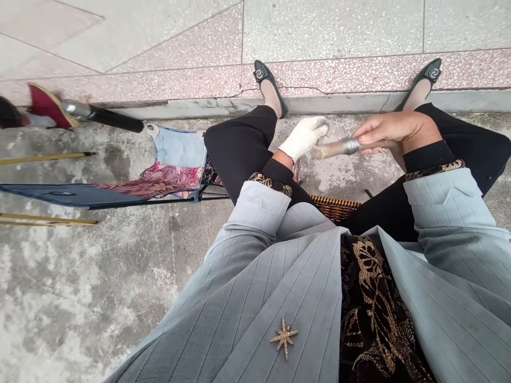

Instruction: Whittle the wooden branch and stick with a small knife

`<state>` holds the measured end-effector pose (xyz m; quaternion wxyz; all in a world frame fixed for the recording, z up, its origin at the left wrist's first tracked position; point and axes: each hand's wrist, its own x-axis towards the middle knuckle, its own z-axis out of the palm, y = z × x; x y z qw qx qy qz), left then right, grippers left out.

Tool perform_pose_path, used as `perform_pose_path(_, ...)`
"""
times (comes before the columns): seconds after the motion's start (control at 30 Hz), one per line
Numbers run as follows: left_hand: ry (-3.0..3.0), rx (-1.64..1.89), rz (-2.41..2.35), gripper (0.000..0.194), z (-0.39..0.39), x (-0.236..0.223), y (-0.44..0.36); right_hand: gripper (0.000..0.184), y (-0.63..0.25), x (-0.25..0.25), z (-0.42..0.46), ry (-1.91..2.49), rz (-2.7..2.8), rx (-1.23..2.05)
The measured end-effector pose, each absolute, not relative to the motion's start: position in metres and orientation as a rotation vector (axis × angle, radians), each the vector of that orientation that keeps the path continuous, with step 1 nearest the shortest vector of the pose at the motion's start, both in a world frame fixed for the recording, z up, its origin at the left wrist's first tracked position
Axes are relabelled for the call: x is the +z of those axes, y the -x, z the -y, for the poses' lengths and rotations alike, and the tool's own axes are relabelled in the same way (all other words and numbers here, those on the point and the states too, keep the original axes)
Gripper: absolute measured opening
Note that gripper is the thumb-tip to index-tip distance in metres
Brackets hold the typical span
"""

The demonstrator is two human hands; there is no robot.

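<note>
My right hand [385,133] is closed around a brown-grey stick [333,149]. Silvery wire [351,145] is wound round the stick just beyond my right fingertips. The pale end of the stick points left and is slightly blurred. My left hand [305,137], in a white glove, is closed with curled fingers right above that pale end. Whatever it pinches, if anything, is too small and blurred to make out. Both hands are above the gap between my knees.
Under me is a woven seat [335,207]. At left stand a fabric folding chair [159,181], yellow poles [48,158], a black tube with a silvery end [112,117] and another person's red shoe [46,106]. A low tiled step [339,80] runs beneath my feet.
</note>
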<state>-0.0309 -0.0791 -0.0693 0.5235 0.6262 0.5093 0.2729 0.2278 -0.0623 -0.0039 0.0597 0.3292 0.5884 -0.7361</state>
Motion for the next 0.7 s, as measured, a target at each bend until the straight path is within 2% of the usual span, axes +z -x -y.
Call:
perform_pose_path(0.07, -1.533, 0.646, -1.22, 0.008, 0.075, -0.061, 0.032, 0.051, -0.225, -0.006, 0.061, -1.042, -1.754, -2.047)
perform_pose_path(0.2, -1.553, 0.655, -1.134, 0.015, 0.061, -0.04, 0.034, 0.049, -0.224, -0.013, 0.052, -1.116, -1.724, -1.894)
perform_pose_path(0.4, -1.493, 0.692, -0.995, 0.018, 0.043, -0.005, 0.03, 0.035, -0.226, -0.003, 0.031, -1.892, -1.848, -1.747)
perform_pose_path(0.5, -1.558, 0.585, -0.862, 0.016, 0.042, 0.009, 0.021, 0.033, -0.221, 0.009, 0.019, -2.096, -1.925, -1.716)
perform_pose_path(0.57, -1.573, 0.562, -0.838, 0.012, 0.037, 0.013, 0.015, 0.031, -0.216, 0.02, 0.012, -2.218, -1.941, -1.795)
perform_pose_path(0.7, -1.503, 0.628, -0.864, 0.016, 0.016, 0.015, 0.015, 0.032, -0.214, 0.053, 0.003, -2.051, -1.904, -2.343)
